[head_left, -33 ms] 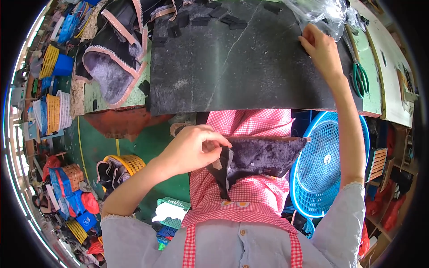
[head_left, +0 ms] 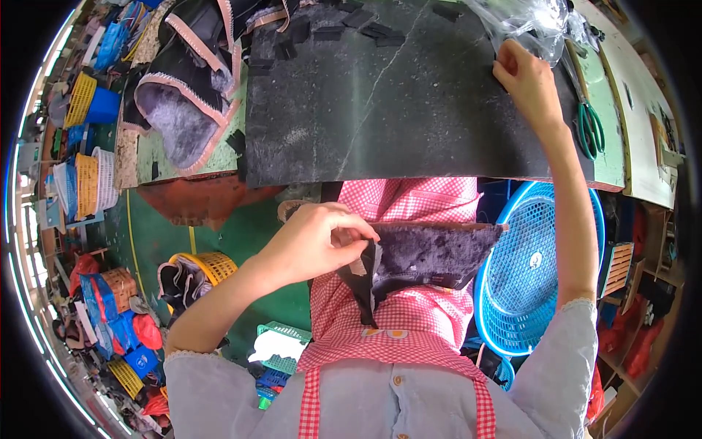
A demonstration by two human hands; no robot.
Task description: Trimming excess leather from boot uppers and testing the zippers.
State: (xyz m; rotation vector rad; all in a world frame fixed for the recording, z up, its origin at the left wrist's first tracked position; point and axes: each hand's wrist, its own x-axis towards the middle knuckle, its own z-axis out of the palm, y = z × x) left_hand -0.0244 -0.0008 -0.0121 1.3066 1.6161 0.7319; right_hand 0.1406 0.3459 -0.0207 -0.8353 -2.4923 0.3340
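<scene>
Over my lap, my left hand (head_left: 325,245) pinches the upper left corner of a dark fleece-lined piece (head_left: 439,256), its fuzzy grey side facing up. A narrow flap at its left end hangs down, and the rest lies across a red-checked apron (head_left: 417,314). My right hand (head_left: 528,79) reaches to the far right of the dark work surface (head_left: 380,124), next to a clear plastic bag (head_left: 537,33). Its thumb and fingers are closed together; whatever they hold, if anything, is hidden. Green-handled scissors (head_left: 589,130) lie to the right of this hand.
Black fleece-lined pieces with pale edging (head_left: 179,121) are piled at the table's left. Several small black strips (head_left: 369,28) lie along the far side. A blue mesh basket (head_left: 537,256) stands below the right edge, a yellow basket (head_left: 212,269) on the floor at left.
My right hand has shifted very slightly to the right and nearer. The left hand and the fleece-lined piece stay put.
</scene>
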